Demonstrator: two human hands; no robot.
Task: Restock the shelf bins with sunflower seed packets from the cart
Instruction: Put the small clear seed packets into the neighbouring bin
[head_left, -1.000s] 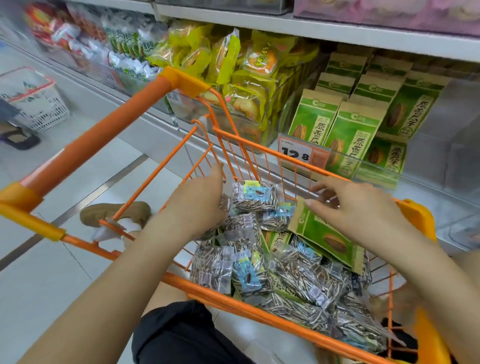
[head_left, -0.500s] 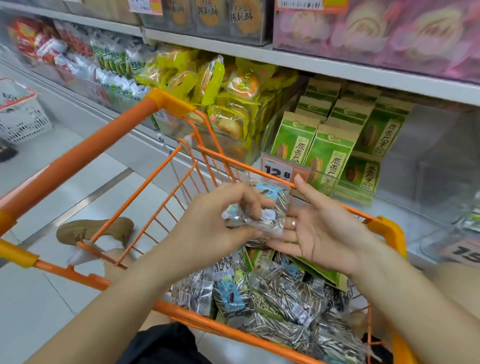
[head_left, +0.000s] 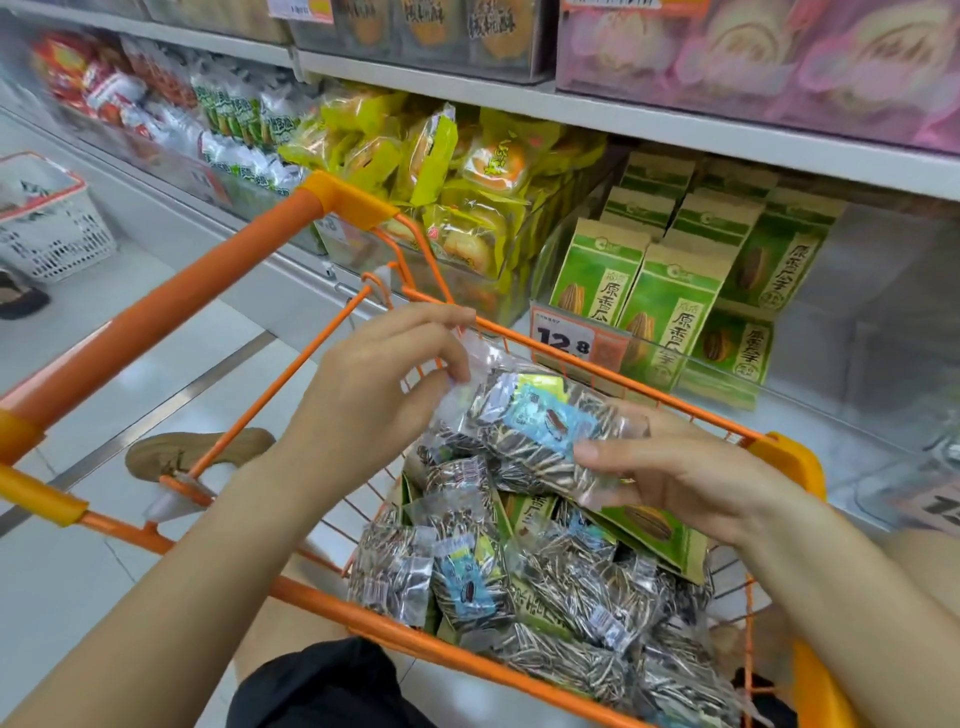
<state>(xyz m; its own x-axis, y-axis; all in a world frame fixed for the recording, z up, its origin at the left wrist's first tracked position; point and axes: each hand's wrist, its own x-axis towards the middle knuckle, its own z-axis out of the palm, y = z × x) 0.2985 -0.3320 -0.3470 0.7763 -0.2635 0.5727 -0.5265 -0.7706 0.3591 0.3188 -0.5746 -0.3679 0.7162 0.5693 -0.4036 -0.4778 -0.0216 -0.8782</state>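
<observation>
Figure: transfer of one packet, lifted above the orange wire shopping cart (head_left: 545, 670). The clear plastic packet of striped sunflower seeds with a blue label (head_left: 524, 431) was held in the air over the cart's load, between both hands and short of the shelf behind the cart's far rim. The left hand (head_left: 384, 384) pinched the packet's upper left sealed edge between thumb and curled fingertips. The right hand (head_left: 670, 473) supported the packet's lower right end, thumb laid on top and fingers appearing to pass beneath; how tightly those fingers closed could not be seen. Further clear seed packets (head_left: 566, 587) and a flat green paper seed bag (head_left: 649, 530) lay heaped in the cart directly below. Beyond the cart's far rim, upright green-and-kraft paper seed bags (head_left: 670, 306) filled the clear acrylic shelf bin (head_left: 727, 358), fronted by a red-and-white price tag (head_left: 563, 338). To the right of that bin, above the cart's yellow corner, the shelf space showed no packets.

Handling note, as a judgement: the film was slack and the contents loose, so a two-point hold kept the seeds from slumping to one end. The packet would probably seat best carried level, label forward, and clear of the cart's rim wire before being set down.
</observation>
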